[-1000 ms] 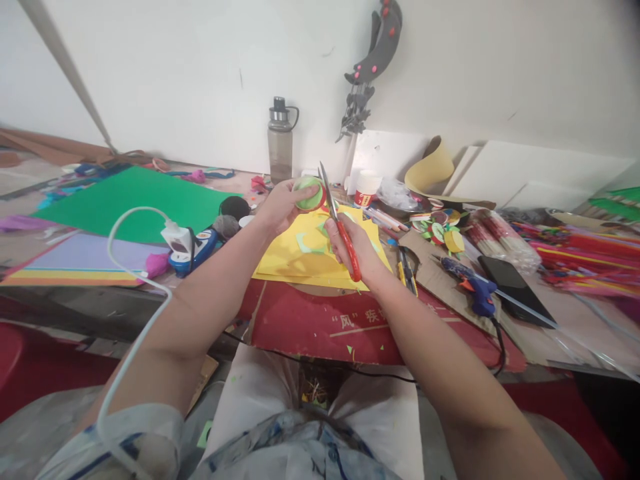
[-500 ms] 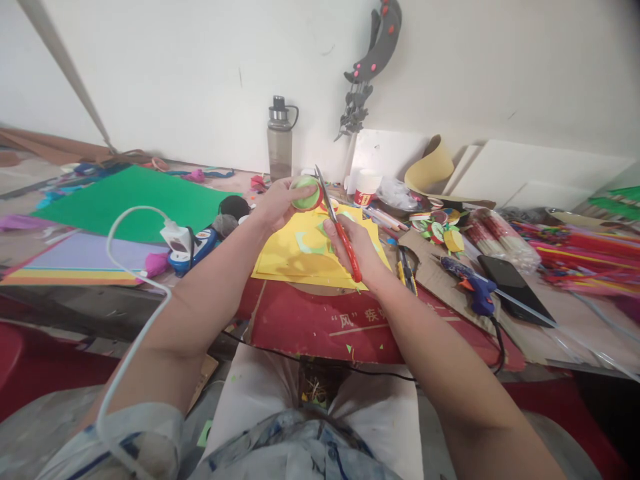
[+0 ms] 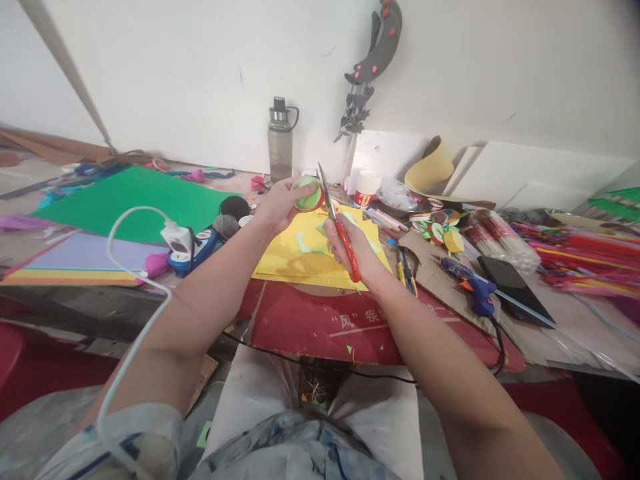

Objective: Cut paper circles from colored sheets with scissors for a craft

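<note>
My left hand [image 3: 278, 201] is closed around a small round piece [image 3: 309, 193], light green with a red rim, held up above the table. My right hand [image 3: 356, 251] grips red-handled scissors [image 3: 338, 228], whose blades point up and touch the right edge of the round piece. Below both hands lies a stack of yellow paper sheets [image 3: 285, 261] with light green scraps on it.
A grey water bottle [image 3: 280, 141] stands by the wall. Green paper [image 3: 125, 200] and a white charger [image 3: 176, 237] with its cable lie left. A blue glue gun [image 3: 473, 288], a black phone [image 3: 514, 288], coloured discs [image 3: 440, 231] and red sticks [image 3: 590, 257] lie right.
The scissors and the round piece shifted only slightly; the blades stay at the piece's right edge. Both arms hold almost the same place.
</note>
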A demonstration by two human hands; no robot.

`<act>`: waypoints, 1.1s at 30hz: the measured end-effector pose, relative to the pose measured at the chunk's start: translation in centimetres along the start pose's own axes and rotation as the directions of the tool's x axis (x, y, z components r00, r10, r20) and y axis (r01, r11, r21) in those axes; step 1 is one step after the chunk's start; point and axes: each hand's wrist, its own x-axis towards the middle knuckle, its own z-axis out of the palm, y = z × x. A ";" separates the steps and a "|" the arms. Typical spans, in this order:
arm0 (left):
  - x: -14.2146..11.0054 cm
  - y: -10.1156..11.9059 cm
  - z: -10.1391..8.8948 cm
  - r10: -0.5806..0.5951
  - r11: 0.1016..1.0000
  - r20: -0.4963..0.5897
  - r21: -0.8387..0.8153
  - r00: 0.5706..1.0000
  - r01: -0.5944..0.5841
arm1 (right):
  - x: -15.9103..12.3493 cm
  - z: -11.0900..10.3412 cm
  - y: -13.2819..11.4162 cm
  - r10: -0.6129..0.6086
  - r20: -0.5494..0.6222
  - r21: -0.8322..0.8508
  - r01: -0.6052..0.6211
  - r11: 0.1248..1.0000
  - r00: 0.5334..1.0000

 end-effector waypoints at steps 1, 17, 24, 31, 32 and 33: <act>0.0 0.0 0.0 0.005 1.000 0.007 0.001 1.000 -0.005 | 0.1 0.0 0.2 -0.007 -0.007 0.006 0.007 1.000 1.000; -0.1 0.0 0.0 0.002 1.000 0.014 0.006 1.000 -0.002 | -0.3 -0.3 -0.4 -0.024 -0.021 -0.020 0.024 1.000 0.999; 0.2 0.4 -0.6 -0.013 1.000 0.046 0.024 0.999 0.012 | -0.6 -0.3 -1.0 0.007 -0.007 -0.014 -0.007 1.000 1.000; 0.2 0.6 -0.6 -0.037 0.999 0.018 0.035 0.999 0.036 | -0.5 -0.2 -0.9 -0.033 -0.031 -0.077 0.031 0.997 0.999; 0.2 0.6 -0.6 -0.034 0.999 0.012 0.029 0.999 0.034 | -0.5 -0.2 -0.9 -0.038 -0.034 -0.085 0.035 0.996 0.999; 0.2 0.6 -0.6 -0.031 0.999 0.009 0.022 0.999 0.031 | -0.5 -0.2 -0.9 -0.040 -0.037 -0.089 0.036 0.995 0.999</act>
